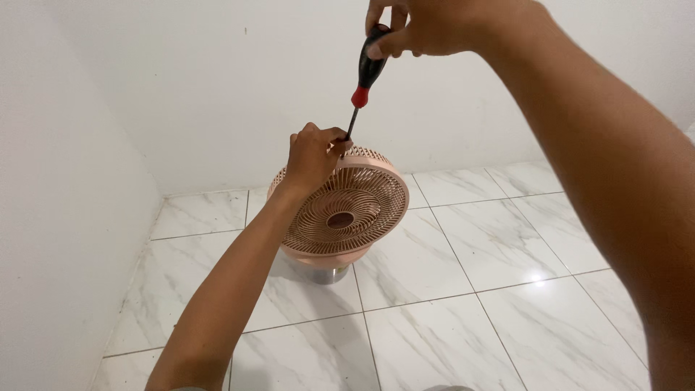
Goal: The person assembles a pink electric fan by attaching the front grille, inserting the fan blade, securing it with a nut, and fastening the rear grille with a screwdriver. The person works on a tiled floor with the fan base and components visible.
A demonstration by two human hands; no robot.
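fan [340, 217], a small pink one with a round slatted grille, stands tilted on a grey base on the white marble tile floor [463, 326] near the far wall. left hand [313, 156] grips its upper rim, fingers closed there. right hand [427, 27], further right and higher, clasps a black and red screwdriver [368, 72], tip down at the rim beside the left hand.

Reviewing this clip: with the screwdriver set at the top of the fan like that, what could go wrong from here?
The screwdriver tip sits right beside the left hand gripping the fan rim; a slip could jab those fingers. The right hand holds only the handle's top, so the tool may wobble off. The fan stands tilted on a small base on smooth floor tiles and might tip or slide.
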